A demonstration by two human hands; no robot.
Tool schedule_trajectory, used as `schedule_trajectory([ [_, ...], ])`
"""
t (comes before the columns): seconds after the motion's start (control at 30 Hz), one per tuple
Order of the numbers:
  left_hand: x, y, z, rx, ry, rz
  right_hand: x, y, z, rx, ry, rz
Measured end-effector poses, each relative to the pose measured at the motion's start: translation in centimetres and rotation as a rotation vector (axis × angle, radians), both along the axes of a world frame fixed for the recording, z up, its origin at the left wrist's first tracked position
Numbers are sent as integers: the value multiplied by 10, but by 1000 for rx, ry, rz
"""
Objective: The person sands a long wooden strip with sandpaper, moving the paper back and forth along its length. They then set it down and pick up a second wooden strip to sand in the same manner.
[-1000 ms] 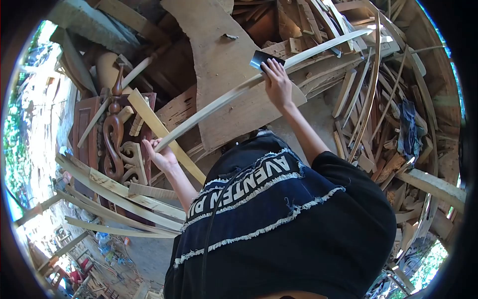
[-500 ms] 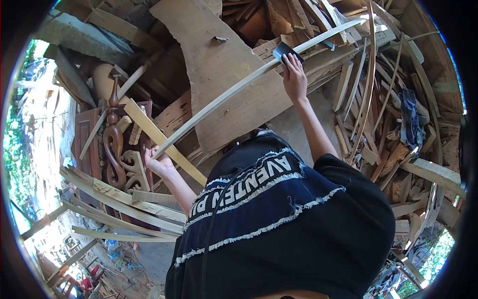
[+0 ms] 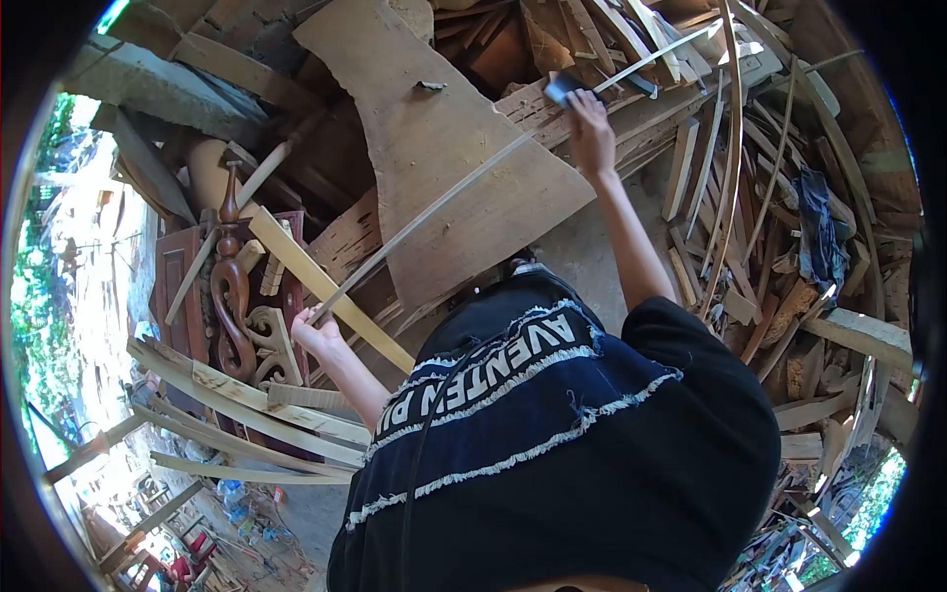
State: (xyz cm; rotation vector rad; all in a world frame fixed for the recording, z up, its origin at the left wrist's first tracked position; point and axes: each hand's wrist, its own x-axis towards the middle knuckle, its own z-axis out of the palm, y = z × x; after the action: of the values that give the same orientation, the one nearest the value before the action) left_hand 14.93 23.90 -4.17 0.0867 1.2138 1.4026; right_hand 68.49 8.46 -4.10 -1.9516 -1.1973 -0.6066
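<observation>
A long, thin wooden strip [image 3: 434, 209] runs diagonally from lower left to upper right, its narrow side facing me. My left hand [image 3: 318, 333] pinches its lower end. Near the far part of the strip, my right hand [image 3: 592, 133] grips a dark, flat piece of sandpaper [image 3: 563, 90], its surface shiny and slightly blurred. The sandpaper overlaps the strip in this view. Beneath the strip lies a broad wooden board [image 3: 444, 148] with a curved edge. A yellowish plank [image 3: 326, 286] passes under the strip close to my left hand.
Scrap wood [image 3: 631, 39] is heaped at the far end, and more offcuts [image 3: 789, 257] with a dark cloth [image 3: 821, 227] fill the right side. A carved dark wooden piece [image 3: 229, 296] stands at left. Curved wooden strips [image 3: 247, 400] jut out at lower left.
The strip has turned, now showing a narrower side than before. My right hand and the sandpaper have shifted slightly, while my left hand stays at the lower end.
</observation>
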Motion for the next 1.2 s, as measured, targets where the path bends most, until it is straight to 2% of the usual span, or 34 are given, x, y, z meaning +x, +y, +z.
schedule_trajectory([
  [0.1, -10, 6, 17, -23, 26, 22, 8, 0, 2, 7, 35, -124],
  [0.17, -53, 16, 13, 41, -59, -42, -38, 1, 34, -92, -1, 193],
  [0.23, -71, 12, 37, 33, -41, 11, -98, 1, 36, -59, -6, 390],
  [0.33, -127, 14, 44, 64, -69, 33, -112, -8, 41, -88, -58, 509],
  [0.47, -153, -2, 72, 54, -143, 21, -38, -5, 22, 83, 6, 40],
  [0.53, -166, -4, 74, 71, -23, 47, 3, -9, 5, 94, 135, -145],
  [0.57, -170, -7, 77, 79, 39, 61, 13, -10, 5, 107, 206, -189],
  [0.63, -179, -12, 87, 51, 42, 50, 8, -8, 2, 92, 118, -243],
  [0.7, -186, -15, 92, 76, 45, 68, -33, -9, 31, 82, 222, 75],
  [0.77, -195, -21, 95, 88, 54, 87, -83, -10, 39, -52, 75, 218],
  [0.83, -202, -27, 97, 114, 55, 108, -126, -16, 46, -74, 93, 427],
  [0.93, -213, -30, 104, 155, 51, 121, -125, -26, 51, -158, 68, 593],
  [1.03, -216, -31, 104, 221, 4, 133, -63, -24, 33, -90, 39, 333],
  [1.1, -216, -30, 106, 274, -60, 137, -12, -30, 9, -2, 26, 62],
  [1.13, -216, -28, 107, 303, -94, 134, 12, -34, -4, 129, 107, 3],
  [1.2, -217, -25, 112, 371, -179, 132, 41, -39, -11, 505, 978, -16],
])
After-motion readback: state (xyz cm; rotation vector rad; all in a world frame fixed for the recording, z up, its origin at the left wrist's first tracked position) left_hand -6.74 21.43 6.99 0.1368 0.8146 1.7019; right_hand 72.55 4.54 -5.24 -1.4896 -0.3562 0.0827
